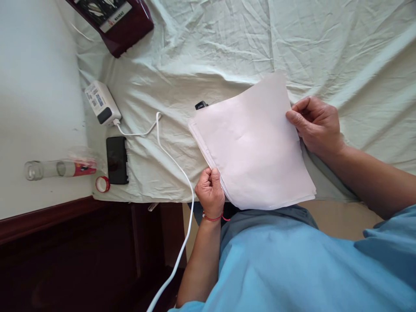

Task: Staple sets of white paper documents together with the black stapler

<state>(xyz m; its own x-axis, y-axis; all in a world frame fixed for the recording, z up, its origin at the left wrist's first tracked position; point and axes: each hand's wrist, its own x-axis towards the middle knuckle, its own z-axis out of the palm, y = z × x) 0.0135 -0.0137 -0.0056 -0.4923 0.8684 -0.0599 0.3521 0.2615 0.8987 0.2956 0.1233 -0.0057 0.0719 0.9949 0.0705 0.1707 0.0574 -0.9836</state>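
Observation:
A stack of blank white paper sheets [253, 143] is held above a pale green bed sheet [227, 47]. My left hand [210, 190] grips the stack's near left edge, with a red string around the wrist. At the right edge, my right hand [315, 125] pinches the paper between thumb and fingers. A small black clip [201, 105] peeks out from behind the stack's far corner.
A white power adapter [102, 103] with a white cable [175, 173] lies at the left, beside a black phone [117, 159]. A clear bottle [58, 169] and a red tape roll [102, 184] rest near the wall. A dark red device [120, 21] sits at the far left.

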